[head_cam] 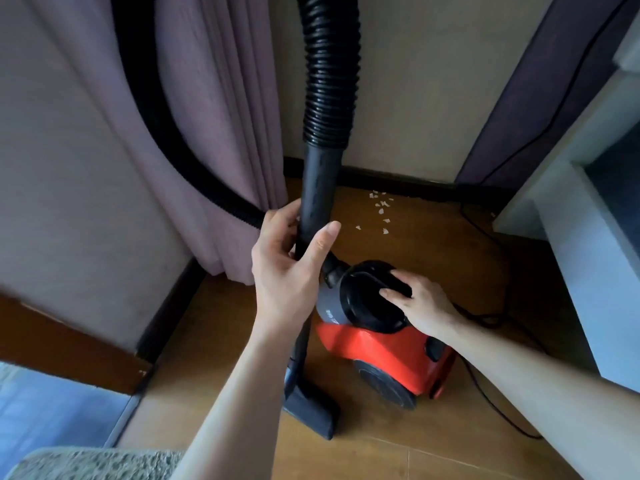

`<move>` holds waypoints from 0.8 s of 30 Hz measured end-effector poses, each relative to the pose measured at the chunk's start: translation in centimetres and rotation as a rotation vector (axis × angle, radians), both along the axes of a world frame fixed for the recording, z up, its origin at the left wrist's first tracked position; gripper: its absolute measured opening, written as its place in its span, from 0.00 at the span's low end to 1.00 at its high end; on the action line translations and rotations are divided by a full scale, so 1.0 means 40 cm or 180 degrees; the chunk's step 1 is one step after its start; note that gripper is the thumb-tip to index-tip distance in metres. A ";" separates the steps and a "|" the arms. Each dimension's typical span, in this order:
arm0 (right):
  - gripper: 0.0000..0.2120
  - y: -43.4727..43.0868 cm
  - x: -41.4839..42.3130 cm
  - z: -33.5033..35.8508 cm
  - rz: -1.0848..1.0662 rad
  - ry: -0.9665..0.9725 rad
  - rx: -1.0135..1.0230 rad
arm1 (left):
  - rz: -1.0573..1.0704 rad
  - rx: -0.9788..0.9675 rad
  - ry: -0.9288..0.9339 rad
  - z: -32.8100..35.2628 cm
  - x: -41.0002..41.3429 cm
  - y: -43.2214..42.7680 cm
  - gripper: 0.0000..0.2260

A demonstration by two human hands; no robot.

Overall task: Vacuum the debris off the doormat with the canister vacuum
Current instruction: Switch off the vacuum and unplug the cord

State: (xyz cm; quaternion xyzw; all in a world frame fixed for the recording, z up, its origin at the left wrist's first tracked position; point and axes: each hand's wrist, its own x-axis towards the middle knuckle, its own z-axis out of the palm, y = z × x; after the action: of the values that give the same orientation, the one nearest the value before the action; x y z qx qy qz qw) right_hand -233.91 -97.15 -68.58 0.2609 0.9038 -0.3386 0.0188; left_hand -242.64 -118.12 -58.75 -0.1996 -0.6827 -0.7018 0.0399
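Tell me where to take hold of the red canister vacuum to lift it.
Grip the black arched carry handle on top of the red canister vacuum, coming from straight above. It bridges a recess that fingers can hook under. The right hand curls on it; the left hand holds the black rigid tube.

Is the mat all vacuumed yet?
Not yet. Nothing looks done: white scraps lie on the wood floor. The left hand grips the wand, the right hand holds the canister. The nozzle sits on the floor, off the doormat, so all the vacuuming is left.
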 end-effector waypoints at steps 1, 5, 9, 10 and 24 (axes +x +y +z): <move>0.25 0.025 0.009 -0.005 -0.0131 -0.0007 -0.0030 | -0.0032 -0.0018 -0.0006 0.005 0.000 0.011 0.17; 0.25 0.118 0.031 -0.023 -0.0648 0.0121 -0.0215 | -0.0070 -0.0270 -0.0025 0.031 0.000 0.057 0.15; 0.23 0.213 0.030 -0.025 -0.1113 0.0261 -0.0493 | -0.0145 -0.0383 -0.0189 0.036 -0.005 0.130 0.17; 0.23 0.241 0.025 -0.029 -0.1254 0.0329 -0.0595 | -0.0195 -0.0429 -0.0178 0.037 -0.007 0.156 0.17; 0.25 0.426 -0.114 -0.027 -0.2221 0.0934 -0.1685 | -0.1013 -0.1188 0.0070 0.149 -0.121 0.496 0.12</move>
State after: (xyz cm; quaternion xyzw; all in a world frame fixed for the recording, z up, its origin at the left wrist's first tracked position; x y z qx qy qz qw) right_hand -238.45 -80.09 -69.67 0.4850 0.6375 -0.5773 -0.1584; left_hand -247.46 -98.29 -52.79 -0.3162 -0.7600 -0.5587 -0.1012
